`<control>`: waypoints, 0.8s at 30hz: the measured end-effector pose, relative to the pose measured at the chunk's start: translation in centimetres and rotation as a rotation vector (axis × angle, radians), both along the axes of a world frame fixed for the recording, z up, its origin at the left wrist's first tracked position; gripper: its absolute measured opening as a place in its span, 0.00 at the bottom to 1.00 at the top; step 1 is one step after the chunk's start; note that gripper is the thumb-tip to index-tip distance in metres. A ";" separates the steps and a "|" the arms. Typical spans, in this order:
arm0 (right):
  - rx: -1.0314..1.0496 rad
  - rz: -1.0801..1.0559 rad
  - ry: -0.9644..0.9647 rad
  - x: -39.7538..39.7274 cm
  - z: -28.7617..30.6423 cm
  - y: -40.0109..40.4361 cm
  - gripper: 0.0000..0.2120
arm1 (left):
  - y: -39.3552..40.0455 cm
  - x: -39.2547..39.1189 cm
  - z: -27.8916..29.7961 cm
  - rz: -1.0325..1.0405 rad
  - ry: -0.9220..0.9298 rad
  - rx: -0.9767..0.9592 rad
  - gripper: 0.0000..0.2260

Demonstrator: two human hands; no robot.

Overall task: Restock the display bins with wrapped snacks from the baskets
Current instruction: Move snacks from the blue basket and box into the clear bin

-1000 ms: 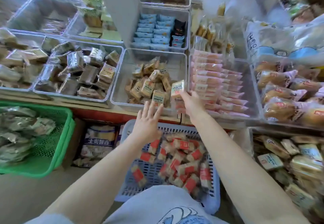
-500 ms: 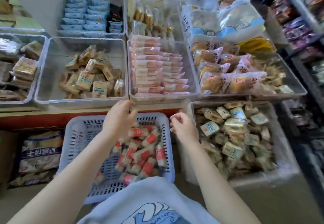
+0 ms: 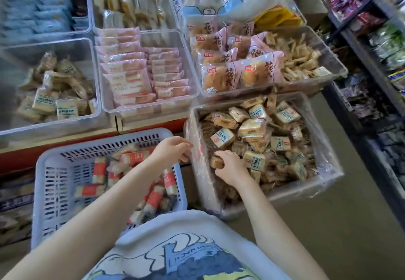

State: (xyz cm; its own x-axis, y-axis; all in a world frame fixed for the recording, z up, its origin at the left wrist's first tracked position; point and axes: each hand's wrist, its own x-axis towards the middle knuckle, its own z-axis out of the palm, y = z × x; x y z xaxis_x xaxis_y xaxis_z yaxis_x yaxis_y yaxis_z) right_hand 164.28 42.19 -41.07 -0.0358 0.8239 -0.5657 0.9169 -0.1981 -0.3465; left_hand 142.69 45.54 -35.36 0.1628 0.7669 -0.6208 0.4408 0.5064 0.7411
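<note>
Lined box (image 3: 324, 183), right of the blue basket (image 3: 54, 183): your right hand (image 3: 230, 167) grasps a tan snack (image 3: 217, 163) inside it. Your left hand (image 3: 169, 150) pinches its plastic liner (image 3: 198, 148) at the near-left rim.

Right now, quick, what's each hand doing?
Left hand: fingers curled on the plastic liner at the box's edge.
Right hand: holding a wrapped snack inside the box.

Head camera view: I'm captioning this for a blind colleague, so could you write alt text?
The person's right hand grips a wrapped snack in a plastic-lined box of beige packets, while the left hand holds the liner's near edge. A lavender basket of red-banded snacks sits left; clear display bins lie beyond.
</note>
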 end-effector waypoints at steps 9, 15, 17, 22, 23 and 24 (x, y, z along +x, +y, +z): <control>0.072 -0.505 0.814 -3.5 8.4 1.7 0.12 | -0.7 -1.5 3.1 0.161 -0.267 -0.012 0.10; -0.054 -0.463 1.019 -9.8 10.0 4.3 0.23 | -0.7 -6.3 4.6 0.443 -0.363 0.048 0.14; -0.102 -0.398 1.016 -12.0 9.9 4.7 0.21 | -1.0 -9.0 4.7 0.528 -0.374 0.069 0.14; -0.248 -0.290 0.856 -20.7 7.5 7.7 0.18 | -1.6 -16.0 3.8 0.725 -0.337 0.030 0.11; -0.242 -0.321 0.836 -22.9 7.0 8.7 0.20 | -1.4 -17.6 3.2 0.811 -0.306 0.000 0.11; -0.238 -0.353 0.838 -25.2 7.0 9.6 0.20 | -1.4 -19.2 2.7 0.900 -0.269 -0.038 0.11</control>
